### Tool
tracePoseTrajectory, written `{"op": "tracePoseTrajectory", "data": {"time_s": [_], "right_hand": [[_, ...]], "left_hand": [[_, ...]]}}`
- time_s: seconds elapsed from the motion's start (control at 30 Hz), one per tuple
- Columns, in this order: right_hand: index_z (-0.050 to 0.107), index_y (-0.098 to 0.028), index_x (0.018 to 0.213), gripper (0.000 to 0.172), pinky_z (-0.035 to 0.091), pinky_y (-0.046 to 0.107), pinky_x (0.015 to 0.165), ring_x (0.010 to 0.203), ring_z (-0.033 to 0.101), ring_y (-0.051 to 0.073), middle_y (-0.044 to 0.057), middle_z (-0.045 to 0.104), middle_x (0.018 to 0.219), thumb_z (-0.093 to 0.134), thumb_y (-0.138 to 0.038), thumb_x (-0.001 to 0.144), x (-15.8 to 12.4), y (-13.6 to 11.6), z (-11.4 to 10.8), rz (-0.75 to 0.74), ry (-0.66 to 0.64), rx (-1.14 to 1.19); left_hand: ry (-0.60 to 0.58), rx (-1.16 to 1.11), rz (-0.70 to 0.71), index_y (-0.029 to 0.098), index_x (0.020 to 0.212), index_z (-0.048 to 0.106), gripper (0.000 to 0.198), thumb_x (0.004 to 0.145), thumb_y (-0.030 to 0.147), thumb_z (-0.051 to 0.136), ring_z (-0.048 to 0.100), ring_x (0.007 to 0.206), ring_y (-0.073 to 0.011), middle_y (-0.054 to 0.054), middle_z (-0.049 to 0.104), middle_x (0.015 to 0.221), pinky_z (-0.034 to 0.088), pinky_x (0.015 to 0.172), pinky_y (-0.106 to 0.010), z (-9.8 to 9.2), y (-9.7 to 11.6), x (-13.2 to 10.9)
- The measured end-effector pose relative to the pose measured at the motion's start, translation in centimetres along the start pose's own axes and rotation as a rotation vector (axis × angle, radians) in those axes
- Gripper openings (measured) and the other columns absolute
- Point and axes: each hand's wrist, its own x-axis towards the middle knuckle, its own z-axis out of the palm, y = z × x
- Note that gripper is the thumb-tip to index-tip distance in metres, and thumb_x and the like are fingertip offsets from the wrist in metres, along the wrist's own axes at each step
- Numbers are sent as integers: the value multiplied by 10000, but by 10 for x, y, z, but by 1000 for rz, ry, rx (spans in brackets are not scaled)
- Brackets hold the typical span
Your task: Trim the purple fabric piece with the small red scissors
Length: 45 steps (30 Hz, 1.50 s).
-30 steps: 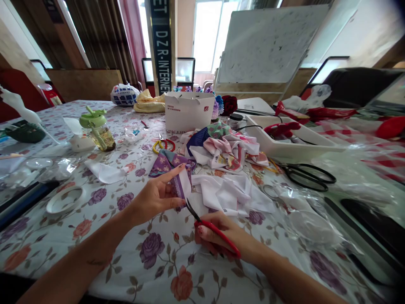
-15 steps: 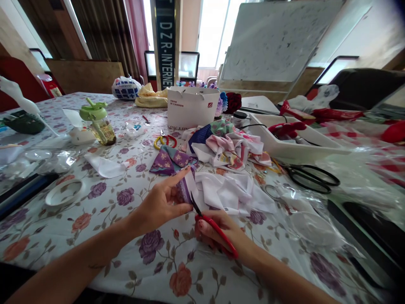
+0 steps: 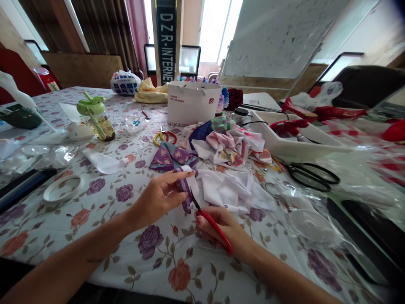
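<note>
My left hand pinches a small piece of purple floral cloth with a white edge between fingers and thumb. My right hand is closed around small red-handled scissors, whose dark blade tip reaches the lower edge of that cloth. Crumpled white fabric lies just to the right of the held piece. A folded purple and teal floral cloth lies beyond my left hand, on the floral tablecloth.
Beyond the hands are a heap of pink and navy fabric scraps, a white paper bag, and yellow-and-red-handled scissors. Black scissors lie right, next to a white tray. Clear plastic wrap and a green-lidded bottle also stand nearby.
Both hands have moved slightly, and the scissors tip now sits lower on the cloth. The left hand has turned the cloth, its index finger curling over the top.
</note>
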Motion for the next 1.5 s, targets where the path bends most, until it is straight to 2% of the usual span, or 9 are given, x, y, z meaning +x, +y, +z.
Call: {"op": "tracePoseTrajectory", "data": {"time_s": [0.17,0.37,0.53,0.73,0.93,1.07,1.2,1.37,1.5], "right_hand": [[447,-180,615,525,217,221,417,434,300,57,-77,362,491,631,-649,763,-1,-3,1,6,-2,-4],[488,-170,664,492,207,228,430,450,315,61,-68,392,513,614,-628,792,-2,1,-1,7,-12,-20],[470,-176,638,490,224,231,438,458,314,63,-68,381,511,625,-615,790,-2,-1,0,10,0,-35],[458,-178,623,554,210,229,428,448,294,63,-66,369,502,594,-699,754,-1,-6,1,47,4,-45],[440,-183,624,552,207,225,419,434,293,59,-75,345,498,579,-697,771,-3,-8,1,56,-14,-42],[437,-183,618,561,183,228,422,442,289,58,-72,350,502,571,-706,770,-3,-6,1,41,-18,-55],[428,-187,617,552,204,226,417,436,299,61,-70,359,498,547,-695,795,-3,-3,1,15,-27,-40],[431,-184,631,542,208,225,420,442,288,60,-71,351,508,547,-685,802,-2,-3,1,-3,-39,-27],[408,-190,637,546,201,224,428,459,284,59,-71,336,533,561,-692,788,-3,-6,3,-2,-31,-16]], "left_hand": [[-9,-85,13,150,1073,725,318,758,194,708,647,973,-220,-104,693,1113,536,772,-270,0,-4,2],[21,-170,-61,161,935,770,216,731,232,751,656,902,-207,-75,716,969,535,756,-278,2,-5,3],[26,-453,-234,178,877,772,250,634,194,828,651,801,-154,-46,746,911,523,737,-252,3,-10,5],[-131,-706,-436,196,955,773,299,661,146,791,627,725,-97,-42,744,921,490,706,-191,0,-17,6],[-143,-539,-343,184,956,775,279,677,180,789,646,792,-140,-55,745,928,495,735,-224,-3,-12,7],[-45,-286,-199,183,999,766,324,676,186,783,633,750,-147,-61,730,959,493,631,-226,-3,-6,6],[23,-47,-85,157,1023,760,328,700,212,757,607,695,-140,-59,702,863,469,549,-209,-2,-1,4],[7,-36,-71,159,1059,747,370,694,219,762,602,659,-138,-44,686,821,475,529,-212,-3,1,2],[-20,-112,-81,184,1058,746,365,694,177,762,644,715,-158,-29,701,837,527,614,-232,-3,3,1]]}}
